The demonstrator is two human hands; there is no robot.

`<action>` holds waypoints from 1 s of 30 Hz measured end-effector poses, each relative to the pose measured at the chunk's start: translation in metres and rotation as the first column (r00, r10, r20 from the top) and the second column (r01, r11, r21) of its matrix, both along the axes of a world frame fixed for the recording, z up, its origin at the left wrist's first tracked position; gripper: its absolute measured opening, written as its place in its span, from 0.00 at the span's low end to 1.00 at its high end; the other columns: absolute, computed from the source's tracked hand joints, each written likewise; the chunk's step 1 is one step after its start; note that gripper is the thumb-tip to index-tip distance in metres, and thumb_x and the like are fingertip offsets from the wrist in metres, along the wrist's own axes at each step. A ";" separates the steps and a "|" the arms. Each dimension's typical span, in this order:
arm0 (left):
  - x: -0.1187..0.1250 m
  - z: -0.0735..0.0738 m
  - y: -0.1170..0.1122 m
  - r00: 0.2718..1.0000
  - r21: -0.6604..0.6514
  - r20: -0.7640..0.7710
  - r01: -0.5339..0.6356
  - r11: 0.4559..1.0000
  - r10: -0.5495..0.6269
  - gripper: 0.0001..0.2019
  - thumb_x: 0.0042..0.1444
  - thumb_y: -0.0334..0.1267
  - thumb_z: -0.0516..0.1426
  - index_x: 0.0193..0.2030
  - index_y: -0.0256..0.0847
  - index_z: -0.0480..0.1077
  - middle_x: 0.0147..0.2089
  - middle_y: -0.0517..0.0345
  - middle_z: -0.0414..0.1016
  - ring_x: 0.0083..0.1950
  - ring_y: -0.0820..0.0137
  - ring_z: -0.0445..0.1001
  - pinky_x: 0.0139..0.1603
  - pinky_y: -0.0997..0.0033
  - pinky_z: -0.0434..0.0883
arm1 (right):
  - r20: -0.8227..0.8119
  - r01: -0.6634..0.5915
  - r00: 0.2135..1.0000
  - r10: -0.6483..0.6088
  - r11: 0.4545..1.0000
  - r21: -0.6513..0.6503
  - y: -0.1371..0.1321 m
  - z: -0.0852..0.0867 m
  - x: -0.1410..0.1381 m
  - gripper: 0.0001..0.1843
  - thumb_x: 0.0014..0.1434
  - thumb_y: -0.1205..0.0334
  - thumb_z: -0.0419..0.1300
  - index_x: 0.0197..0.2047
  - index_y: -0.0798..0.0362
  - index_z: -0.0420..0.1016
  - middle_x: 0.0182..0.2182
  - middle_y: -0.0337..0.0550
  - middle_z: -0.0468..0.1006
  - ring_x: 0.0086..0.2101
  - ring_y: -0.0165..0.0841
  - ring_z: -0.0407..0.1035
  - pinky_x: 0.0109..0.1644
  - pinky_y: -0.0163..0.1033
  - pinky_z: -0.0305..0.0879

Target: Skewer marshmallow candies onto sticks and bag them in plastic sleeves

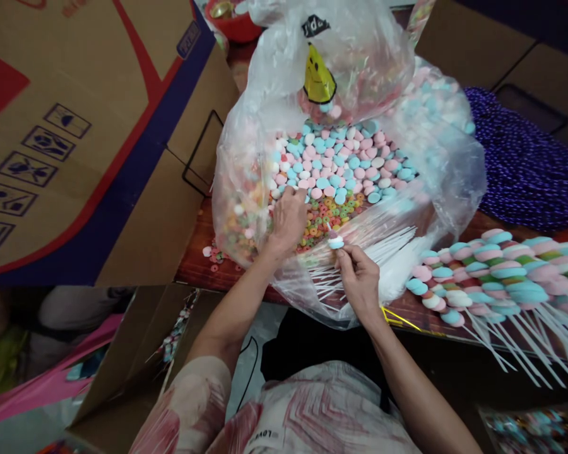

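My right hand [360, 277] pinches a thin white stick that carries a few small sweets [335, 241], white and blue with a darker piece on top. My left hand [291, 217] reaches down to the edge of a heap of pink, blue and white marshmallows [334, 157]. Its fingers are curled there; whatever lies between the tips is hidden. Small orange, green and red gummy rings [329, 217] lie just right of that hand. Loose white sticks [383, 249] lie near my right hand. A clear plastic bag [239, 151] lies spread around all of these.
Finished-looking marshmallow skewers [497, 271] lie stacked at the right, their sticks over the table edge. Behind them is a purple beaded mass [525, 164]. A large cardboard box [137, 157] stands at the left. An open box [132, 353] sits below the table.
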State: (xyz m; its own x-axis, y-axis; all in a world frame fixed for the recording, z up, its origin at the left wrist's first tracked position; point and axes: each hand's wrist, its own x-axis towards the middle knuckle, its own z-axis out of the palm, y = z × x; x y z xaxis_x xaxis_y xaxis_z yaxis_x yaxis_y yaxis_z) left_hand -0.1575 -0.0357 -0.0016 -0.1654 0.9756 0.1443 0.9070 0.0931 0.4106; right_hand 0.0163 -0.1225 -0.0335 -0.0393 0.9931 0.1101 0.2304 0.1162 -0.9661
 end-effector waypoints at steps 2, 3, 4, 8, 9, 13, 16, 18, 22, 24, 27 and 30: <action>-0.006 -0.002 0.003 1.000 0.023 0.009 0.020 1.000 -0.021 0.10 0.62 0.27 0.55 0.45 0.39 0.77 0.47 0.44 0.75 0.45 0.58 0.74 0.44 0.61 0.67 | 0.005 0.001 1.000 -0.001 1.000 -0.002 0.000 0.000 0.001 0.12 0.67 0.58 0.56 0.30 0.51 0.71 0.23 0.32 0.68 0.25 0.27 0.62 0.33 0.34 0.58; -0.009 -0.003 0.003 0.999 0.044 0.023 0.033 0.998 -0.034 0.10 0.61 0.27 0.54 0.43 0.39 0.77 0.45 0.46 0.75 0.44 0.58 0.74 0.44 0.61 0.67 | 0.007 0.002 1.000 -0.002 1.000 -0.002 -0.001 -0.001 0.001 0.12 0.67 0.58 0.56 0.31 0.51 0.71 0.23 0.32 0.68 0.25 0.28 0.62 0.33 0.34 0.58; -0.011 -0.004 0.003 0.998 0.068 0.051 0.044 0.997 -0.048 0.09 0.61 0.28 0.55 0.42 0.39 0.77 0.43 0.47 0.76 0.43 0.59 0.74 0.45 0.61 0.67 | 0.008 0.004 1.000 -0.004 1.000 0.001 -0.001 -0.001 0.001 0.12 0.67 0.58 0.56 0.31 0.51 0.71 0.23 0.32 0.68 0.25 0.28 0.62 0.33 0.34 0.59; -0.011 -0.006 0.002 0.931 0.158 0.330 0.107 0.982 -0.155 0.07 0.59 0.31 0.58 0.42 0.40 0.76 0.37 0.55 0.75 0.38 0.66 0.73 0.43 0.67 0.69 | 0.015 0.019 1.000 -0.019 0.999 0.027 -0.002 -0.003 0.000 0.12 0.66 0.57 0.56 0.31 0.51 0.71 0.22 0.32 0.67 0.25 0.28 0.62 0.32 0.34 0.59; -0.008 -0.006 0.003 0.891 0.165 0.404 0.153 0.974 -0.208 0.08 0.59 0.31 0.57 0.43 0.40 0.76 0.37 0.57 0.75 0.37 0.68 0.73 0.42 0.68 0.69 | 0.021 0.021 1.000 -0.022 0.999 0.036 -0.002 -0.003 0.000 0.12 0.66 0.57 0.56 0.31 0.51 0.72 0.22 0.32 0.67 0.24 0.28 0.62 0.32 0.34 0.59; 0.009 -0.001 0.019 0.815 0.177 0.395 0.384 0.906 -0.423 0.09 0.59 0.28 0.54 0.42 0.38 0.75 0.43 0.53 0.77 0.43 0.67 0.74 0.47 0.68 0.70 | 0.074 0.019 0.997 -0.025 0.997 0.076 -0.004 -0.004 -0.002 0.11 0.67 0.58 0.55 0.34 0.51 0.73 0.22 0.32 0.68 0.24 0.27 0.62 0.32 0.33 0.60; 0.017 0.003 0.036 0.832 0.129 0.201 0.500 0.856 -0.516 0.11 0.59 0.25 0.51 0.42 0.38 0.73 0.48 0.48 0.75 0.50 0.62 0.73 0.52 0.63 0.69 | 0.111 0.003 0.994 -0.015 0.994 0.106 -0.006 -0.005 -0.002 0.11 0.67 0.59 0.55 0.36 0.51 0.75 0.24 0.34 0.70 0.25 0.27 0.63 0.32 0.33 0.60; 0.019 0.003 0.046 0.808 0.065 0.117 0.574 0.816 -0.577 0.13 0.59 0.24 0.49 0.44 0.39 0.72 0.49 0.47 0.75 0.50 0.61 0.72 0.51 0.62 0.68 | 0.123 -0.004 0.992 -0.011 0.992 0.125 -0.006 -0.005 -0.002 0.10 0.67 0.59 0.55 0.37 0.52 0.75 0.24 0.34 0.70 0.25 0.27 0.64 0.32 0.33 0.61; 0.020 0.003 0.052 0.767 -0.044 0.029 0.642 0.765 -0.642 0.16 0.58 0.22 0.48 0.46 0.39 0.71 0.48 0.47 0.75 0.48 0.59 0.73 0.47 0.62 0.67 | 0.122 0.004 0.992 -0.021 0.991 0.137 -0.007 -0.006 -0.002 0.10 0.68 0.60 0.55 0.37 0.52 0.76 0.24 0.34 0.70 0.24 0.27 0.64 0.32 0.33 0.60; 0.021 0.005 0.049 0.775 -0.068 -0.006 0.630 0.774 -0.631 0.16 0.58 0.21 0.48 0.46 0.38 0.71 0.48 0.46 0.74 0.48 0.59 0.73 0.47 0.62 0.67 | 0.120 0.008 0.992 -0.024 0.991 0.131 -0.007 -0.005 -0.002 0.10 0.68 0.59 0.55 0.37 0.52 0.75 0.24 0.34 0.70 0.24 0.27 0.63 0.32 0.33 0.60; 0.023 0.010 0.042 0.814 -0.094 -0.021 0.577 0.811 -0.581 0.16 0.59 0.21 0.48 0.47 0.38 0.71 0.49 0.44 0.72 0.48 0.58 0.72 0.46 0.62 0.67 | 0.113 0.003 0.993 -0.017 0.993 0.120 -0.007 -0.004 -0.002 0.11 0.68 0.59 0.55 0.37 0.51 0.75 0.24 0.34 0.70 0.24 0.27 0.63 0.32 0.33 0.60; 0.027 0.012 0.037 0.857 -0.107 0.002 0.512 0.852 -0.515 0.15 0.59 0.22 0.49 0.46 0.38 0.72 0.49 0.44 0.72 0.48 0.57 0.72 0.46 0.62 0.67 | 0.111 0.000 0.994 -0.013 0.993 0.115 -0.007 -0.002 -0.002 0.11 0.68 0.59 0.55 0.36 0.51 0.75 0.24 0.34 0.70 0.24 0.28 0.63 0.32 0.34 0.60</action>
